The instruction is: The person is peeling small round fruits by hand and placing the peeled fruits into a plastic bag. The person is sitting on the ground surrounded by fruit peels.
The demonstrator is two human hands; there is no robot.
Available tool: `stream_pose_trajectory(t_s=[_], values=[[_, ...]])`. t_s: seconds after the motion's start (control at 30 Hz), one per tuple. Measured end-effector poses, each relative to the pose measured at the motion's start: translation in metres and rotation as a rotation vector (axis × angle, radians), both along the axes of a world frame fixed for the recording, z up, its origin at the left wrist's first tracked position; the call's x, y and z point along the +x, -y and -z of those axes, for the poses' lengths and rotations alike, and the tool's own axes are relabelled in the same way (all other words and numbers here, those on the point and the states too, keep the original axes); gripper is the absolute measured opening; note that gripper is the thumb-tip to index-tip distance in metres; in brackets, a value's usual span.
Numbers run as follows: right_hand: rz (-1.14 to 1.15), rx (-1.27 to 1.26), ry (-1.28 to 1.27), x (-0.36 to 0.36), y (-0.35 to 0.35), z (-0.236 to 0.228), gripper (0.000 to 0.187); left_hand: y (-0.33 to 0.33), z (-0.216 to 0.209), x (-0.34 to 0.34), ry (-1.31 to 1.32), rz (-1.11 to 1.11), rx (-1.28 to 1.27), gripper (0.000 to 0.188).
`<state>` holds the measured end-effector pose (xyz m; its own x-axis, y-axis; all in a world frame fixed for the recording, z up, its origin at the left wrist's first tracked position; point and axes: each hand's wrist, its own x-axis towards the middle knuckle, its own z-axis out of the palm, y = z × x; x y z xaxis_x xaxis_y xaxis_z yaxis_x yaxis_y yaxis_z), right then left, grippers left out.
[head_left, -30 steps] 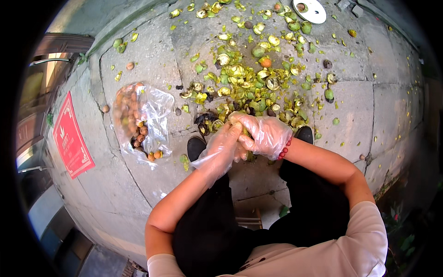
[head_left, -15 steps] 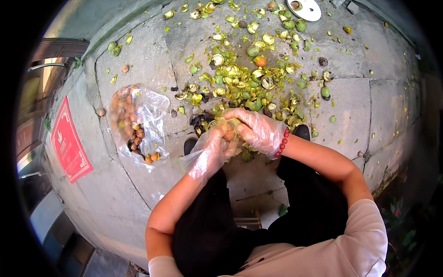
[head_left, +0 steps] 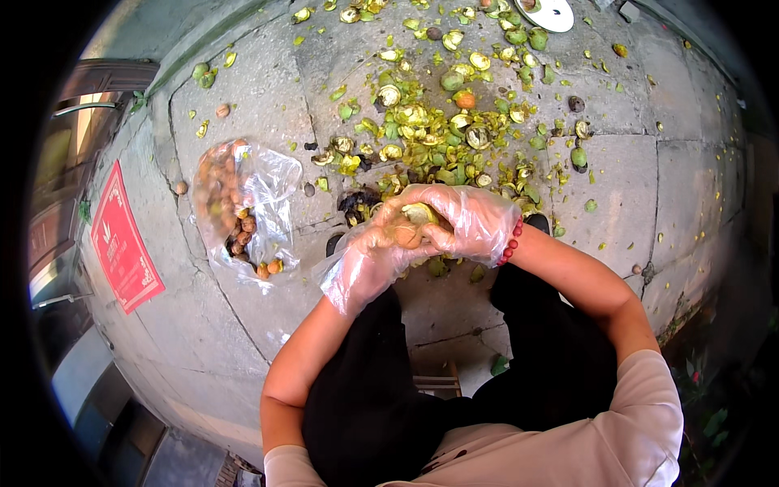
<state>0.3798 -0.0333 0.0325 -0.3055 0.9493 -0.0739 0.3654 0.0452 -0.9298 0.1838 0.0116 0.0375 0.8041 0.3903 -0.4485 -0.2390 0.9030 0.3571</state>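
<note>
Both of my hands wear clear plastic gloves and meet in front of my knees. My left hand (head_left: pixel 365 258) is closed around a brown walnut (head_left: pixel 405 235). Curled over from the other side, my right hand (head_left: pixel 475 223) grips a piece of yellow-green walnut husk (head_left: pixel 420 213) right beside the nut. Whether the husk still clings to the shell I cannot tell. Red beads circle my right wrist. Just beyond my fingers lies a pile of broken green and yellow husks (head_left: pixel 442 146), with an orange-brown walnut (head_left: pixel 465 99) among them.
A clear plastic bag (head_left: pixel 272 183) with many walnuts lies on the paving at my left. Farther left is a red mat (head_left: pixel 123 243). At the far right sits a white round lid or plate (head_left: pixel 556 15). Blackened husk (head_left: pixel 357 205) lies near my left foot.
My hands have shifted slightly right, and the right hand has turned. The husk piece now stands farther from the walnut's face, with more of the nut showing.
</note>
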Motion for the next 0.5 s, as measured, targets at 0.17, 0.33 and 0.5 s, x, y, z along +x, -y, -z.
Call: stream_pose_trajectory(t_s=[0.17,0.33,0.5], values=[[0.073,-0.034,0.331,-0.01,-0.002,-0.019,0.041,-0.002,0.013,-0.011,-0.036,-0.065,-0.148,0.06],[0.093,0.065,0.588,-0.011,0.012,0.006,0.036,0.001,0.02,-0.005,-0.504,0.152,-0.038,0.034],[0.128,-0.173,0.64,0.006,0.008,0.015,0.026,-0.008,0.044,-0.033,-0.553,0.054,0.019,0.028]])
